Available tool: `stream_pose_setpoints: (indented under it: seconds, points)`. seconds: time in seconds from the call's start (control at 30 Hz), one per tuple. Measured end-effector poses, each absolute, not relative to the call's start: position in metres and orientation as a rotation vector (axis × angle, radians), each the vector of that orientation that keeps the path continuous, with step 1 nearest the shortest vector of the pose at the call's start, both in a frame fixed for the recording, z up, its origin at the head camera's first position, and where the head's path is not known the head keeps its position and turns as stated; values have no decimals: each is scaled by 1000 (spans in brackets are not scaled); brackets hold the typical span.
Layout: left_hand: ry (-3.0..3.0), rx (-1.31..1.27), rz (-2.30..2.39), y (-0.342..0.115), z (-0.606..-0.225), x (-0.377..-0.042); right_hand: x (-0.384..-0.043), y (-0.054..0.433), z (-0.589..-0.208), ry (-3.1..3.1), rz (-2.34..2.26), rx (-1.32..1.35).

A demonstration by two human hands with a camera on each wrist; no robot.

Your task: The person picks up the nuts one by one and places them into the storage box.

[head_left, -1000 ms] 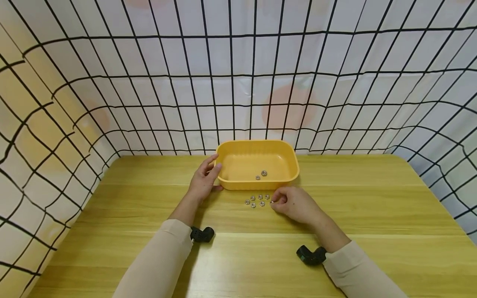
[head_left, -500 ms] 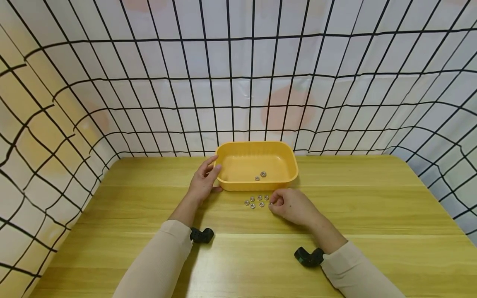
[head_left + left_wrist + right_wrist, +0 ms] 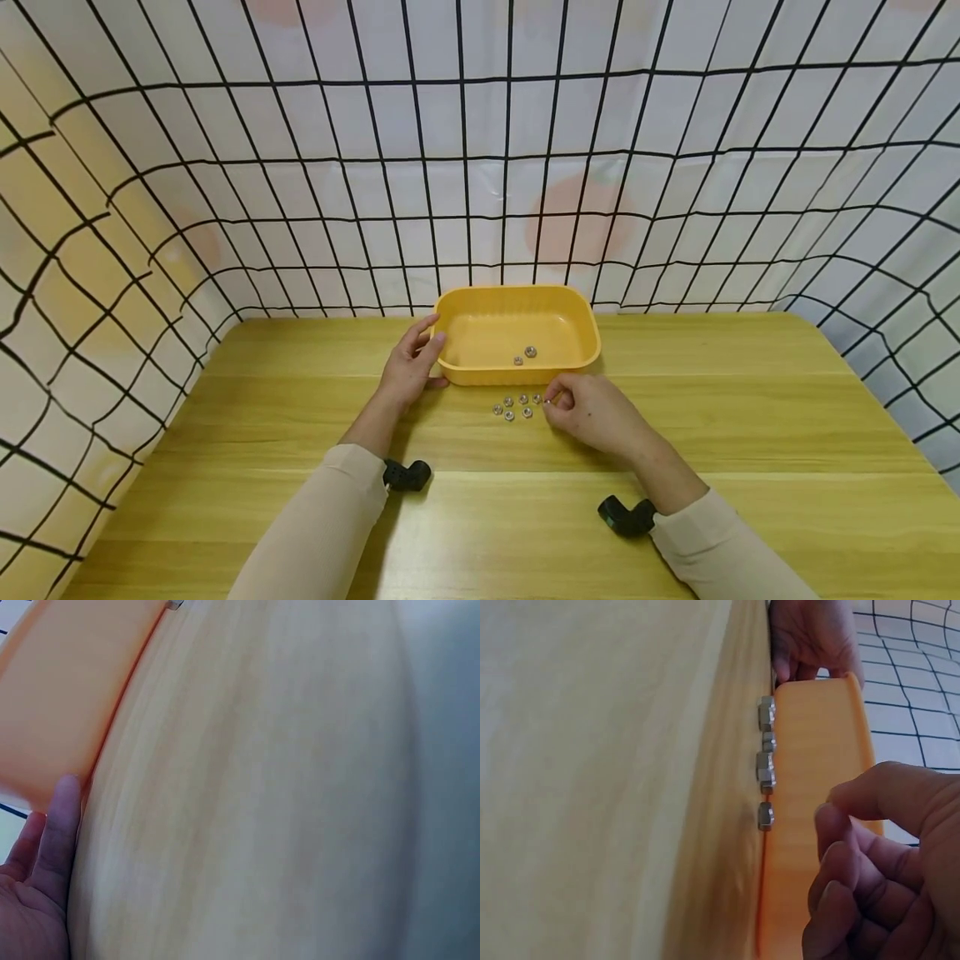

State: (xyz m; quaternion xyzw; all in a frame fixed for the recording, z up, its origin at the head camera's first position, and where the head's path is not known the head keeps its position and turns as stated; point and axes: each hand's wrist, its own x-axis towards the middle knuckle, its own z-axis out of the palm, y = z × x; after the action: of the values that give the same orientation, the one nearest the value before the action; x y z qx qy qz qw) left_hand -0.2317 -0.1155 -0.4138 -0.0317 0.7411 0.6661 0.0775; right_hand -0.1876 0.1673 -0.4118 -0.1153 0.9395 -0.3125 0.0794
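Note:
My left hand (image 3: 407, 367) rests against the left end of a yellow plastic bin (image 3: 517, 377), fingers spread along its wall and rim. Two of its fingers (image 3: 61, 825) show fairly straight beside the bin's wall in the left wrist view. Between thumb and forefinger my right hand (image 3: 596, 412) pinches a small metal nut (image 3: 547, 403), just in front of the bin's right half. In the right wrist view the fingertips meet and the nut is hidden. Several hex nuts (image 3: 523, 400) lie in two loose rows left of that hand. Inside the bin are two more nuts (image 3: 531, 352).
The bin stands near the back of a wooden table (image 3: 480, 517). Behind and at both sides rises a white cloth screen with a black grid (image 3: 487, 158). Each wrist wears a black camera mount (image 3: 627, 517).
My right hand has moved slightly up and back with the pinched nut, which now sits a little farther from me. The left hand and bin stay put.

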Motion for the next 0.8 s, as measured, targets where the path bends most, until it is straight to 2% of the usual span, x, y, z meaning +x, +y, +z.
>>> stream_pose_setpoints:
  seconds: [0.63, 0.8]
  points:
    - [2202, -101, 2011, -116, -415, -234, -181, 160, -390, 2888, -1026, -431]
    - [2201, -113, 2011, -119, -434, -246, -185, 162, -388, 2940, -997, -431]
